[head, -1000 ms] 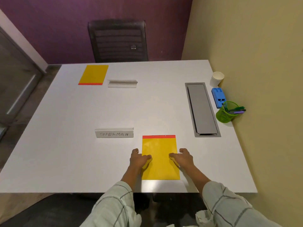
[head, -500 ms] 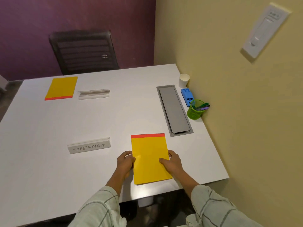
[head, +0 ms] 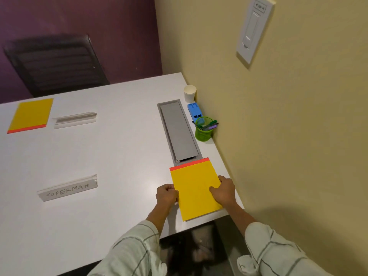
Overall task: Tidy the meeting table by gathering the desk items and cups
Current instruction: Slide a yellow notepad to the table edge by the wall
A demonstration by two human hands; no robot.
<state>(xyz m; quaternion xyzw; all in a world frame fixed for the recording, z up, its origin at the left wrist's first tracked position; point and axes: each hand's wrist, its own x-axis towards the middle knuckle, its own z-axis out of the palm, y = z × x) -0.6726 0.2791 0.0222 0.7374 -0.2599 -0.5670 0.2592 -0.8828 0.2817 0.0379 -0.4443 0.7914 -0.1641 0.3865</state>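
Note:
A yellow notepad [head: 194, 186] with a red top strip lies at the table's near right corner, just below the grey cable hatch. My left hand [head: 166, 196] grips its left edge and my right hand [head: 224, 191] grips its right edge, thumb on top. A second yellow notepad [head: 29, 114] lies at the far left. A white name card reading SUPERMAN [head: 67, 189] stands at the near left, and another name card [head: 74, 120] sits beside the far pad. Against the wall stand a white paper cup [head: 189, 93], a blue stapler-like item [head: 194, 113] and a green pen holder [head: 204, 130].
The white table [head: 119, 152] meets a yellow wall on its right. A grey cable hatch [head: 178, 132] is set into the top. A black chair [head: 55, 64] stands behind the far edge. A white wall switch panel [head: 253, 30] is mounted above.
Both hands have slid the near notepad rightward to the table's near right corner by the hatch. My view has turned toward the right wall.

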